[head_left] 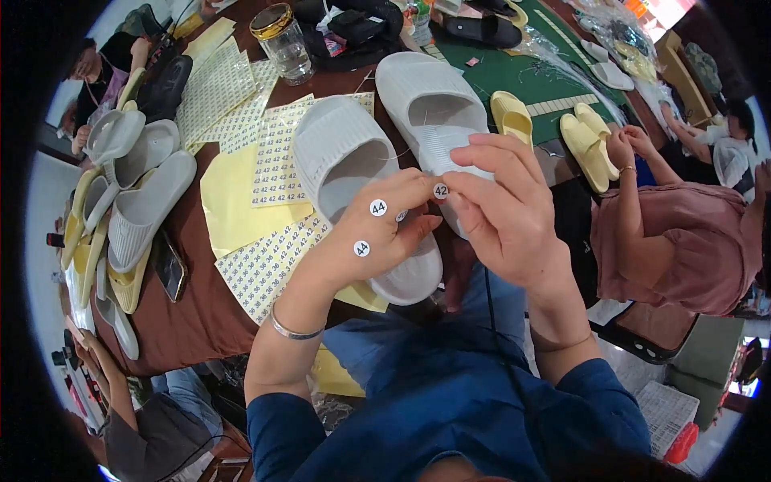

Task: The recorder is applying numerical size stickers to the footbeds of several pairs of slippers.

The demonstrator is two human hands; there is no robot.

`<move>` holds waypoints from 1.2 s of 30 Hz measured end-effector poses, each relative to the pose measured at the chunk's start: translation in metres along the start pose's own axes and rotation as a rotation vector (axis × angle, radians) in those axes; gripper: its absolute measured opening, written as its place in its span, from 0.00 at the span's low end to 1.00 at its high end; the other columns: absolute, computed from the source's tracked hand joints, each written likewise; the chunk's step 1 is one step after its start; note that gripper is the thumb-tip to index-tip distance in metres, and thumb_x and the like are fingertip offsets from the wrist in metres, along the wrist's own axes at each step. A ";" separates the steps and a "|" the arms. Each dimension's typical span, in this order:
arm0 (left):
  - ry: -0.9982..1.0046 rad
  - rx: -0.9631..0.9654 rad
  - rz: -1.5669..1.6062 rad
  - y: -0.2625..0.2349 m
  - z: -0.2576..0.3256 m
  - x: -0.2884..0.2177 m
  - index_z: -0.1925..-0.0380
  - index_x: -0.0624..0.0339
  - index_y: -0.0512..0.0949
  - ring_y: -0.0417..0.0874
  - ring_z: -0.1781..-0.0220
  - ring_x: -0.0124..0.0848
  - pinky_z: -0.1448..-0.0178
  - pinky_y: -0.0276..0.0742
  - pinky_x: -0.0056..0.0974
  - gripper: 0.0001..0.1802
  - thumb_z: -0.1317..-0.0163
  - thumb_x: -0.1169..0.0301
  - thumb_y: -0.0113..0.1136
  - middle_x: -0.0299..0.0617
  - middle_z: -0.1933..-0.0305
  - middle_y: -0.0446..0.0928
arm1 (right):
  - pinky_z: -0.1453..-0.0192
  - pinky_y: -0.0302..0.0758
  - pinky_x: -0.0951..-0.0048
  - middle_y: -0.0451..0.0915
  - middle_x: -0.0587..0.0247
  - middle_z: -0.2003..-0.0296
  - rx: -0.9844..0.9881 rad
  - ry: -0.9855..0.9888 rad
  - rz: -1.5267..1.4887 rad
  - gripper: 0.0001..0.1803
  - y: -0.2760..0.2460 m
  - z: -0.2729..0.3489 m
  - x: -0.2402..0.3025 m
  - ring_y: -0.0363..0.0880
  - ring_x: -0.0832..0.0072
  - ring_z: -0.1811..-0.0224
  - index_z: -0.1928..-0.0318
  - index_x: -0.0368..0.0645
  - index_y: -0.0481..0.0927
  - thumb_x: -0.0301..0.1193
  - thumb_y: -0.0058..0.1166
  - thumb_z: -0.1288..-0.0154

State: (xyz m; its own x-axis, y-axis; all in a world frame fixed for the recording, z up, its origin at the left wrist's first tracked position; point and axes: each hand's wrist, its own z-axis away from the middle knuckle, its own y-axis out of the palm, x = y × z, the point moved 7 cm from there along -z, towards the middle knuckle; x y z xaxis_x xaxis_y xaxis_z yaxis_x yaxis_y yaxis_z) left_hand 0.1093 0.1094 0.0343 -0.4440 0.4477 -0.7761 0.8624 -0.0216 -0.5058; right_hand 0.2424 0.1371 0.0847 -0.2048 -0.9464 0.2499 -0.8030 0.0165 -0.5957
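Note:
My left hand (377, 229) and my right hand (498, 205) meet over a pair of pale grey slide sandals lying on the brown table. The fingertips of both hands pinch one small round white sticker (441, 191) between them. Two more round stickers (377, 208) cling to the back of my left hand. The left grey slide (341, 153) lies partly under my left hand; the right grey slide (422, 96) lies behind my right hand. A silver bracelet (293, 329) circles my left wrist.
Sheets of round stickers (277, 157) and yellow backing paper (233, 201) cover the table. A stack of grey and yellow slides (132, 201) stands at left. A glass jar (285, 40) is at the back. A person in pink (683, 241) handles yellow slides (586, 136) at right; other people sit at left.

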 end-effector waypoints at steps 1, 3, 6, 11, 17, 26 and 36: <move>-0.003 0.000 0.001 0.000 0.000 -0.001 0.53 0.62 0.76 0.78 0.65 0.47 0.62 0.74 0.43 0.20 0.48 0.84 0.64 0.48 0.65 0.75 | 0.43 0.73 0.52 0.79 0.58 0.54 0.029 0.011 0.000 0.12 0.002 -0.001 0.004 0.77 0.55 0.47 0.60 0.41 0.83 0.24 0.63 0.48; 0.028 -0.033 0.047 -0.004 0.000 -0.005 0.54 0.63 0.76 0.80 0.63 0.48 0.59 0.77 0.43 0.21 0.49 0.85 0.64 0.49 0.62 0.76 | 0.41 0.71 0.50 0.79 0.58 0.52 0.061 0.023 -0.004 0.12 0.006 -0.005 0.012 0.76 0.55 0.46 0.60 0.43 0.84 0.25 0.63 0.49; -0.037 -0.028 0.163 0.000 0.002 0.004 0.54 0.65 0.76 0.81 0.60 0.50 0.56 0.80 0.43 0.22 0.52 0.86 0.64 0.50 0.59 0.78 | 0.36 0.68 0.49 0.79 0.56 0.49 0.140 -0.001 0.002 0.12 0.015 -0.008 0.021 0.76 0.53 0.43 0.60 0.43 0.85 0.25 0.64 0.48; 0.010 -0.029 0.119 -0.001 0.002 0.001 0.56 0.66 0.76 0.81 0.58 0.52 0.55 0.81 0.44 0.21 0.54 0.87 0.64 0.51 0.56 0.79 | 0.31 0.63 0.48 0.79 0.56 0.45 0.178 -0.036 0.056 0.12 0.021 -0.008 0.024 0.73 0.54 0.39 0.62 0.47 0.86 0.26 0.64 0.50; -0.036 -0.012 0.168 -0.001 0.002 0.002 0.57 0.66 0.76 0.82 0.58 0.53 0.55 0.81 0.44 0.21 0.54 0.87 0.64 0.51 0.59 0.80 | 0.30 0.60 0.45 0.77 0.58 0.46 0.125 -0.058 -0.003 0.09 0.024 -0.008 0.022 0.71 0.56 0.37 0.65 0.47 0.83 0.27 0.61 0.51; -0.025 0.038 0.118 0.000 0.003 -0.003 0.53 0.63 0.76 0.83 0.57 0.50 0.54 0.81 0.42 0.23 0.51 0.86 0.64 0.51 0.59 0.81 | 0.28 0.58 0.44 0.78 0.57 0.47 0.120 -0.101 -0.045 0.09 0.025 -0.005 0.021 0.72 0.57 0.37 0.66 0.44 0.81 0.28 0.60 0.51; -0.210 -0.038 0.219 0.000 0.003 0.012 0.39 0.59 0.74 0.82 0.59 0.31 0.54 0.80 0.34 0.27 0.41 0.84 0.61 0.44 0.57 0.79 | 0.46 0.73 0.60 0.79 0.58 0.59 0.356 0.069 0.084 0.06 -0.038 0.004 -0.033 0.77 0.57 0.51 0.68 0.39 0.78 0.21 0.60 0.48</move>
State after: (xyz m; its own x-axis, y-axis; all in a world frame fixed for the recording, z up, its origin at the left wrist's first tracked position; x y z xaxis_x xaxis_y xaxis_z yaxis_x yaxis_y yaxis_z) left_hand 0.1033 0.1117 0.0237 -0.2836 0.2417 -0.9280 0.9499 -0.0620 -0.3064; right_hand 0.2822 0.1662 0.0960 -0.3085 -0.9224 0.2323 -0.5397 -0.0314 -0.8413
